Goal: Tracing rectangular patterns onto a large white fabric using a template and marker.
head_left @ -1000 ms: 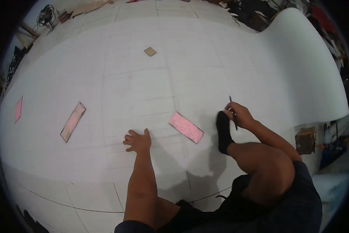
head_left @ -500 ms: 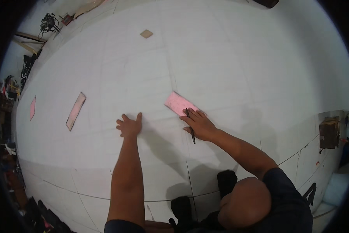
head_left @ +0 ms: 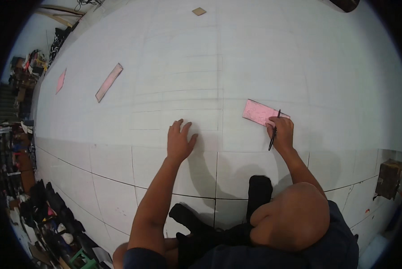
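A large white sheet (head_left: 174, 54) with faint ruled lines covers the floor before me. My left hand (head_left: 180, 140) is over its near part, empty, fingers apart. To the right, my right hand (head_left: 283, 133) grips a slim black pen (head_left: 273, 136). Its fingers also touch the right end of a flat pink rectangular piece (head_left: 259, 112) with dark edges, partly covered by the hand. Farther left lie a narrow pale-pink strip (head_left: 109, 83) and a small pink four-sided piece (head_left: 61, 81). A small tan diamond-shaped piece (head_left: 199, 11) sits at the far side.
Floor tiles (head_left: 254, 162) show along the sheet's near edge, by my feet in black (head_left: 259, 195). A brown box (head_left: 390, 179) stands at the right. Piled clutter (head_left: 53, 219) lines the left side. A dark rounded object (head_left: 346, 4) is at the far right.
The view has shifted. Against the sheet's lines, the pink rectangle has slid right and toward me with my right hand and turned slightly. My left hand has drawn back a little toward me.
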The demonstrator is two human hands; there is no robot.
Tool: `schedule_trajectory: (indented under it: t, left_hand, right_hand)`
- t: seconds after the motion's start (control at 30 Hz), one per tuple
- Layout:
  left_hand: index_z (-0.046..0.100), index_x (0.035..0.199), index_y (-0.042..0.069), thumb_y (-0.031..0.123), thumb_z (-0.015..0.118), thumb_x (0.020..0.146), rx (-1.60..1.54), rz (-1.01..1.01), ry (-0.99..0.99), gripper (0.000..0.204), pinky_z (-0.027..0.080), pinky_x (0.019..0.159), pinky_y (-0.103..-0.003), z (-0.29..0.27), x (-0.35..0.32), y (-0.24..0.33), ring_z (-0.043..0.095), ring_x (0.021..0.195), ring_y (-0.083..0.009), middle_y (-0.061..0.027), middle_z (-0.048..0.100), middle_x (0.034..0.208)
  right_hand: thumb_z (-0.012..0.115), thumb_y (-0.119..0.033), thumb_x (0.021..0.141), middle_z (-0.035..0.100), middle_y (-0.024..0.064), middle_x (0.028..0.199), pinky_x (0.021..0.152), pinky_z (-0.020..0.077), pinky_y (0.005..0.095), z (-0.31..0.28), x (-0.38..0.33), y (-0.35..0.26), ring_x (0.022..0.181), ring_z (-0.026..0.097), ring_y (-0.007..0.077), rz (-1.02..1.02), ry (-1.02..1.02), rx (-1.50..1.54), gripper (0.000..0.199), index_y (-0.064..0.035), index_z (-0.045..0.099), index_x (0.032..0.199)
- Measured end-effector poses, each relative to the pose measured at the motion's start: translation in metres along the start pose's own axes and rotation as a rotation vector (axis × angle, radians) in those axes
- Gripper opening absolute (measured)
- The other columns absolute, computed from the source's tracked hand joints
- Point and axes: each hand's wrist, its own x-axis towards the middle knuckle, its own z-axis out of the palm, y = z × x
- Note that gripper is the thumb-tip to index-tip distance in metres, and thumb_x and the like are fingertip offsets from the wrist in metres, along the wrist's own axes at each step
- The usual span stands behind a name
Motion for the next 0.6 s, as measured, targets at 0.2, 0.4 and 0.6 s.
schedule_trajectory:
  t: [0.2,0.4,0.6]
  left_hand:
    - [0.059,0.135,0.008,0.03,0.075,0.087,-0.019,-0.074,-0.032,0.055,0.04,0.109,-0.05,0.014,0.003,0.033,0.047,0.13,-0.0452,-0.0258,0.049,0.142]
    - [0.062,0.13,0.007,0.026,0.074,0.088,-0.032,-0.072,0.034,0.048,0.041,0.108,-0.049,0.023,-0.003,0.046,0.049,0.128,-0.0433,-0.0263,0.051,0.139]
    - [0.068,0.114,0.006,0.013,0.072,0.085,-0.226,0.227,0.012,0.03,0.049,0.096,-0.047,0.037,-0.023,0.093,0.061,0.109,-0.0365,-0.0172,0.064,0.115]
  right_hand:
    - [0.071,-0.016,0.09,0.063,0.0146,0.133,0.112,0.032,0.0546,0.015,-0.019,-0.015,0.13,0.052,0.0375,0.022,0.156,-0.053,0.031,-0.0075,0.063,0.119]
    - [0.07,-0.014,0.09,0.063,0.0129,0.133,0.112,0.032,0.0556,0.016,-0.045,-0.032,0.132,0.05,0.0377,-0.155,0.028,0.032,0.024,-0.011,0.064,0.112]
    - [0.07,-0.014,0.091,0.064,0.0102,0.133,0.112,0.0334,0.0547,0.019,-0.066,-0.042,0.133,0.051,0.0359,-0.216,-0.001,0.034,0.024,-0.0112,0.064,0.114]
